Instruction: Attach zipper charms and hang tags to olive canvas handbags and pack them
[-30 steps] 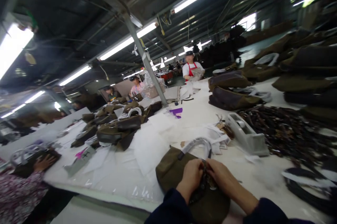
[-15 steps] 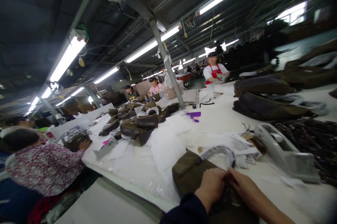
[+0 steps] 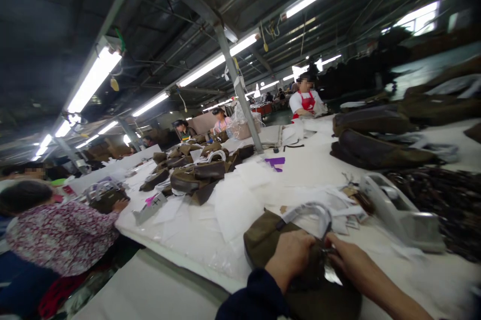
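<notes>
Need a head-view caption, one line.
Left hand and right hand work at an olive bag on a white-covered table.

The lower end of the olive fabric bag [image 3: 280, 245] runs off the bottom edge of the view. The left hand [image 3: 291, 260] and right hand [image 3: 347, 260] hide the part of it where they meet, and a small shiny piece [image 3: 332, 275] between them is too blurred to name. To the right of the bag, a heap of dark strips [image 3: 432, 205] blurs and is cut off by the right edge. To its left, a co-worker's patterned sleeve [image 3: 62, 240] is cut off by the left edge. Small items far beyond the bag are too small to tell.
</notes>
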Demonstrator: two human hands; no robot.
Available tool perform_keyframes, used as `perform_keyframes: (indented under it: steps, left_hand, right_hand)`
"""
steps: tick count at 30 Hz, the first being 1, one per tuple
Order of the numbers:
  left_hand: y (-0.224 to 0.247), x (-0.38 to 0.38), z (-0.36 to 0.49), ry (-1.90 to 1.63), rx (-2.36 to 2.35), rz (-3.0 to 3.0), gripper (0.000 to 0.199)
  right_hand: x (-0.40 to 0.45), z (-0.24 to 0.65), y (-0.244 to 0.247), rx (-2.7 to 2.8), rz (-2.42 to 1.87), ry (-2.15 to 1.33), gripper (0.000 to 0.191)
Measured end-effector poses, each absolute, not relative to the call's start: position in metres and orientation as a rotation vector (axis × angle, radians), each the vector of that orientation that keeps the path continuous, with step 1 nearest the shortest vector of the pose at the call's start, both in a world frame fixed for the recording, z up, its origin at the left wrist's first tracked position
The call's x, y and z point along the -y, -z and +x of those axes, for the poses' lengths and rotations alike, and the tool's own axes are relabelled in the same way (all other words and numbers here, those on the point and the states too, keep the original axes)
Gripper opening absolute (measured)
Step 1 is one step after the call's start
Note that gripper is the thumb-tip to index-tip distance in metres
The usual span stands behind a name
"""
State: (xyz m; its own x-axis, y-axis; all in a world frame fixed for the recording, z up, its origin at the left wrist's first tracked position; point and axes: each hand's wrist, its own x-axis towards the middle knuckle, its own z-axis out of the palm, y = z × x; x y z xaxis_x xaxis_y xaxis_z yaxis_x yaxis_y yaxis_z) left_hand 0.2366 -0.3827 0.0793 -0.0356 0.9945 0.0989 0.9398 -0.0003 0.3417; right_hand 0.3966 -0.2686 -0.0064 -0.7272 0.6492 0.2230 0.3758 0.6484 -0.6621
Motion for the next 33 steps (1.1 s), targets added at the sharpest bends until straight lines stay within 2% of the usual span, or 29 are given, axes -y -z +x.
perform_keyframes:
  steps: [4, 9, 12, 20, 22, 28, 31, 33]
  left_hand:
    - [-0.104, 0.395, 0.231, -0.633, -2.008, 2.057, 0.02]
    - [-0.117, 0.393, 0.225, -0.801, -1.818, 2.028, 0.015]
    - [-0.114, 0.388, 0.224, -0.881, -1.763, 1.965, 0.014]
    - [-0.071, 0.365, 0.218, -0.884, -1.671, 1.866, 0.017]
    - [-0.059, 0.358, 0.22, -0.848, -1.645, 1.889, 0.023]
    - [-0.042, 0.341, 0.223, -0.831, -1.672, 1.901, 0.009]
    - [-0.042, 0.338, 0.222, -0.844, -1.711, 1.877, 0.01]
    - [-0.044, 0.337, 0.221, -0.845, -1.703, 1.873, 0.01]
  right_hand:
    - [0.285, 0.408, -0.036, 2.386, -0.86, -0.909, 0.017]
    - [0.293, 0.398, -0.042, 2.098, -0.775, -1.47, 0.025]
    - [0.295, 0.399, -0.04, 1.957, -0.773, -1.675, 0.032]
    - [0.292, 0.405, -0.048, 1.943, -0.698, -1.696, 0.031]
    - [0.291, 0.405, -0.045, 2.028, -0.716, -1.641, 0.029]
    - [0.292, 0.399, -0.045, 2.249, -0.783, -1.245, 0.015]
    - [0.298, 0.395, -0.052, 2.433, -0.823, -0.904, 0.008]
    - [0.301, 0.394, -0.055, 2.597, -0.872, -0.667, 0.011]
